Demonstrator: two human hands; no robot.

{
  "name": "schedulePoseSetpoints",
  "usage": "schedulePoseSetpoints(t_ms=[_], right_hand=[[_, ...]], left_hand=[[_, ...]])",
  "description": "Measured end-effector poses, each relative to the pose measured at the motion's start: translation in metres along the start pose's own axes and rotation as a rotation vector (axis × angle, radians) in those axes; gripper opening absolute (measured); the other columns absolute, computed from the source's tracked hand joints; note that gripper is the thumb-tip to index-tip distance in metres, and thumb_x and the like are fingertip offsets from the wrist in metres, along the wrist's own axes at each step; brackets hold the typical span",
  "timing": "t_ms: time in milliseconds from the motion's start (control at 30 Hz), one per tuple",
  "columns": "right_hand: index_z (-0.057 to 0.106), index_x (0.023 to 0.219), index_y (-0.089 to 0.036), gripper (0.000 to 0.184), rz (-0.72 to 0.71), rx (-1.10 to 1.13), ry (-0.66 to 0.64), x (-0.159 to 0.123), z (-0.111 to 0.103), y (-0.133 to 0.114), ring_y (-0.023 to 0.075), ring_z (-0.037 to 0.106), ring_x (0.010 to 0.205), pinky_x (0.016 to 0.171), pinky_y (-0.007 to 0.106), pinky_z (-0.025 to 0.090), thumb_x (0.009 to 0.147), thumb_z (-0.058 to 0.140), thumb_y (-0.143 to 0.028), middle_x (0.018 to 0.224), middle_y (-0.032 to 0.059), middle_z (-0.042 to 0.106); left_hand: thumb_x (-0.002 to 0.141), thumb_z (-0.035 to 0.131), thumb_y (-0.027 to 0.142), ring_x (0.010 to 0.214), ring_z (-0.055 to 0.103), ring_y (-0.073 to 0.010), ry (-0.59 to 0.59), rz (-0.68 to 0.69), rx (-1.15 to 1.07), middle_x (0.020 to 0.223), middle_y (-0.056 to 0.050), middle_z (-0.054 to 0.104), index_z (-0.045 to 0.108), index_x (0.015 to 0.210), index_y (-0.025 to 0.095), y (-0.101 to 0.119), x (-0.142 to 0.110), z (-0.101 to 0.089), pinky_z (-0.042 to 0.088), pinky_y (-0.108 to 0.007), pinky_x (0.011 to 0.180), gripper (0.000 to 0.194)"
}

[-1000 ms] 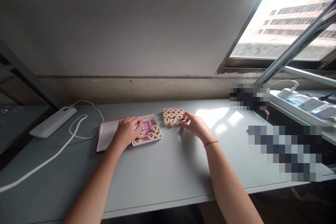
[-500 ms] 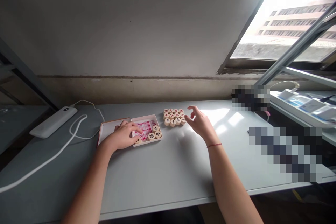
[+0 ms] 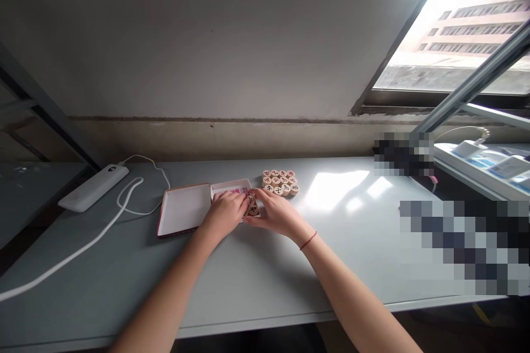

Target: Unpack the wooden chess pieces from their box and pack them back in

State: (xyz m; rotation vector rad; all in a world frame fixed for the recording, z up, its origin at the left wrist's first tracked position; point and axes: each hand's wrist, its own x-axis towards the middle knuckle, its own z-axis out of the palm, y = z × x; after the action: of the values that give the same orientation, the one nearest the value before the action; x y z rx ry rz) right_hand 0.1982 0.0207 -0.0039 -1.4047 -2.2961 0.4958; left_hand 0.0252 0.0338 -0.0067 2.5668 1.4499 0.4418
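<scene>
Dim grey wall (image 3: 199,38) above a smooth grey table (image 3: 232,276); on it, a white-lined rectangular lid (image 3: 184,209) lies beside a shallow white rectangular box (image 3: 238,184). The left hand (image 3: 223,214) bends over the box, its grip hidden; the right hand (image 3: 281,212) has come across from the block of twelve pale round discs (image 3: 280,181), just right of the box. Work thus centres on the box, right thumb and forefinger parted about similar dark-marked discs (image 3: 252,210), grip uncertain

Cream pieces (image 3: 276,181), red and black characters
White box (image 3: 231,183), pink-lined sheet (image 3: 232,191); lid (image 3: 185,209) white inside, reddish-edged; grey worktop (image 3: 265,281); red wristband (image 3: 308,240).
</scene>
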Motion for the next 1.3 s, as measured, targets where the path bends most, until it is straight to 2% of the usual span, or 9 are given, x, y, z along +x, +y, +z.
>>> schedulePoseSetpoints(t_ms=[167,300,433,567,800,967,1167,1300], right_hand=[[0.051,0.119,-0.021,0.050,0.003,0.019,0.004,0.001,0.001,0.002,0.0226,0.062,0.093,0.074,0.030,0.046,0.078,0.067,-0.044,0.108,0.0085,0.063],[0.051,0.119,-0.021,0.050,0.005,0.037,-0.005,0.000,0.000,0.004,0.0223,0.061,0.094,0.072,0.030,0.046,0.078,0.067,-0.044,0.109,0.0077,0.063],[0.052,0.116,-0.022,0.045,0.008,0.047,-0.001,-0.001,0.001,0.006,0.0208,0.061,0.088,0.068,0.029,0.045,0.078,0.066,-0.043,0.108,0.0065,0.063],[0.055,0.113,-0.022,0.041,0.008,0.053,0.002,0.000,0.002,0.007,0.0198,0.061,0.086,0.069,0.029,0.045,0.079,0.065,-0.041,0.104,0.0062,0.063],[0.056,0.113,-0.024,0.040,0.017,0.105,-0.005,0.000,0.002,0.008,0.0169,0.060,0.079,0.066,0.027,0.044,0.078,0.065,-0.043,0.106,0.0042,0.063],[0.055,0.115,-0.025,0.040,0.001,0.099,0.009,-0.001,0.000,0.006,0.0159,0.059,0.076,0.065,0.027,0.044,0.080,0.064,-0.042,0.104,0.0041,0.063],[0.056,0.114,-0.025,0.033,-0.027,0.107,0.136,0.000,-0.003,0.004,0.0138,0.056,0.068,0.066,0.028,0.045,0.085,0.058,-0.040,0.104,0.0046,0.063],[0.061,0.098,-0.023,0.016,-0.110,0.121,0.265,0.000,-0.001,0.000,0.0141,0.056,0.071,0.065,0.026,0.045,0.089,0.052,-0.032,0.093,0.0041,0.063]], left_hand=[[0.093,0.042,0.020,0.085,0.064,-0.0214,0.045,-0.017,-0.101,0.089,-0.006,0.070,0.065,0.100,0.019,0.000,0.001,0.002,0.047,-0.033,0.078,0.024],[0.092,0.046,0.019,0.095,0.065,-0.0215,0.038,-0.045,-0.172,0.105,-0.006,0.070,0.063,0.111,0.020,-0.004,0.000,0.003,0.048,-0.033,0.082,0.026],[0.092,0.046,0.021,0.102,0.064,-0.0232,0.001,-0.066,-0.134,0.111,-0.005,0.069,0.062,0.112,0.021,-0.006,-0.002,0.002,0.046,-0.036,0.087,0.026],[0.093,0.044,0.022,0.100,0.065,-0.0221,0.010,-0.082,-0.140,0.106,-0.003,0.071,0.064,0.108,0.023,-0.004,-0.001,0.001,0.046,-0.035,0.086,0.025],[0.086,0.053,0.025,0.087,0.066,-0.0200,0.078,-0.162,-0.337,0.092,-0.001,0.073,0.068,0.093,0.024,0.002,0.002,-0.002,0.049,-0.028,0.075,0.017],[0.083,0.054,0.023,0.083,0.067,-0.0197,0.086,-0.216,-0.425,0.091,-0.001,0.073,0.068,0.097,0.023,0.000,0.003,-0.001,0.052,-0.028,0.074,0.020],[0.082,0.057,0.029,0.084,0.068,-0.0190,0.227,-0.228,-0.536,0.090,-0.002,0.073,0.067,0.092,0.022,-0.002,0.002,-0.005,0.053,-0.029,0.079,0.016],[0.083,0.055,0.033,0.077,0.068,-0.0175,0.242,-0.239,-0.627,0.083,-0.001,0.072,0.065,0.085,0.021,0.006,-0.001,-0.011,0.054,-0.026,0.074,0.015]])
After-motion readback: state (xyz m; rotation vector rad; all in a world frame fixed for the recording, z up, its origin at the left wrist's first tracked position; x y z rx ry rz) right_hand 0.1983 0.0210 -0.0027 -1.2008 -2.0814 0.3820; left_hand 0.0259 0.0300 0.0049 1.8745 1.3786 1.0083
